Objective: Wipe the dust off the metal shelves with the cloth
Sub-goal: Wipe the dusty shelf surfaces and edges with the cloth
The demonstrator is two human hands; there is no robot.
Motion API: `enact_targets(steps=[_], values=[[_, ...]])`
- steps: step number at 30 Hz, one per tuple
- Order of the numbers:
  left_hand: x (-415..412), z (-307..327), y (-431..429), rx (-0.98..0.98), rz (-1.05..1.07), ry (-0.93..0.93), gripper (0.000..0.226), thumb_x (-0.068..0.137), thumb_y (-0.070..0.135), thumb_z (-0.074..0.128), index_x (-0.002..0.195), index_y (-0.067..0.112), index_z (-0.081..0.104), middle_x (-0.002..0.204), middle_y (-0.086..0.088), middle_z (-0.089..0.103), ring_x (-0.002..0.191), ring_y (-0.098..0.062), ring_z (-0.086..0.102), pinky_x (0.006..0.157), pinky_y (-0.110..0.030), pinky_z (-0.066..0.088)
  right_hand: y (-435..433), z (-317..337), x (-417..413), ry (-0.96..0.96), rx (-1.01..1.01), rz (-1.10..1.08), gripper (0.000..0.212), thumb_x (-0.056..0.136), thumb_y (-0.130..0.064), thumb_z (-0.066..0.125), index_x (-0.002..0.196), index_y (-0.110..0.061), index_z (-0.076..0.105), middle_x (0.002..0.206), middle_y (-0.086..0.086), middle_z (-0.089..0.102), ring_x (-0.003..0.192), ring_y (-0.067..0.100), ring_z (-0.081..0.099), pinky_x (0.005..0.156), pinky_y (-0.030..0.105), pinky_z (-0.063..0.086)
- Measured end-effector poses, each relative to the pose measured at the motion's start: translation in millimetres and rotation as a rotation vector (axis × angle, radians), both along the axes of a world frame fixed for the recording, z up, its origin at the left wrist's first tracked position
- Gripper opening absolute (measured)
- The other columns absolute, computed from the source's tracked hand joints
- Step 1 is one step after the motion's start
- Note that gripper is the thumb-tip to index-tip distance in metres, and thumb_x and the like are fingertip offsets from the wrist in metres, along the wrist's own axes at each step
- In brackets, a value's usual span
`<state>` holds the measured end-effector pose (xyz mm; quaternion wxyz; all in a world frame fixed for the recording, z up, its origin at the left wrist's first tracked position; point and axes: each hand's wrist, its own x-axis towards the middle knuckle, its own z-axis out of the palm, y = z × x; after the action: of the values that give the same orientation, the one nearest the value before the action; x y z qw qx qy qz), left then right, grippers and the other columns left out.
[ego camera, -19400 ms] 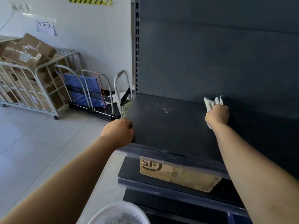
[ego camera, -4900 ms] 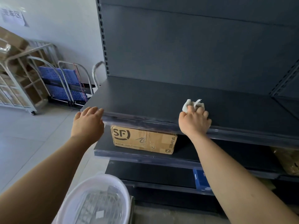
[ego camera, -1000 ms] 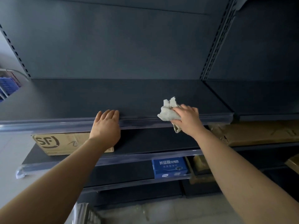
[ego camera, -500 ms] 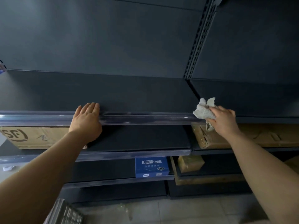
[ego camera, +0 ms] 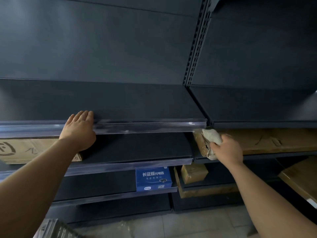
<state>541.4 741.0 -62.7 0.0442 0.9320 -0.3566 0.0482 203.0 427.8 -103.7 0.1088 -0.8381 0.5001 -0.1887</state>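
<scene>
A dark metal shelf (ego camera: 137, 103) runs across the view with a clear plastic strip along its front edge. My left hand (ego camera: 79, 129) lies flat on that front edge, fingers together, holding nothing. My right hand (ego camera: 226, 150) grips a crumpled whitish cloth (ego camera: 211, 136) just below the right end of the shelf's front edge. The cloth is in front of a brown box (ego camera: 257, 141) on the lower shelf of the neighbouring bay. A second dark shelf (ego camera: 257, 103) continues to the right of the slotted upright (ego camera: 197, 48).
A cardboard box (ego camera: 30, 150) with printed letters sits on the lower shelf at left. A blue box (ego camera: 153, 178) and small brown boxes (ego camera: 193, 174) stand on shelves further down. A white basket's rim (ego camera: 51, 229) shows at bottom left on the tiled floor.
My right hand with the cloth has dropped from the top shelf's front edge to below it, in front of the brown box. The view has shifted slightly; my left hand stays on the edge.
</scene>
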Motion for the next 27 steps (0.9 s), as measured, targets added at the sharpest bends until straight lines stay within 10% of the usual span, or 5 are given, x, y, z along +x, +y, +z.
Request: enact_targets(steps=[27], values=[[36.9, 29.6, 144.4, -0.167, 0.057, -0.017, 0.048, 0.095, 0.031, 0.042, 0.141, 0.018, 0.042, 0.143, -0.004, 0.048, 0.130, -0.025, 0.044, 0.108, -0.039, 0.034, 211.0, 68.8, 210.9, -0.248, -0.350, 0.657, 0.023, 0.072, -0.035, 0.058, 0.089, -0.019, 0.059, 0.085, -0.004, 0.060, 0.072, 0.018, 0.054, 0.077, 0.034, 0.043]])
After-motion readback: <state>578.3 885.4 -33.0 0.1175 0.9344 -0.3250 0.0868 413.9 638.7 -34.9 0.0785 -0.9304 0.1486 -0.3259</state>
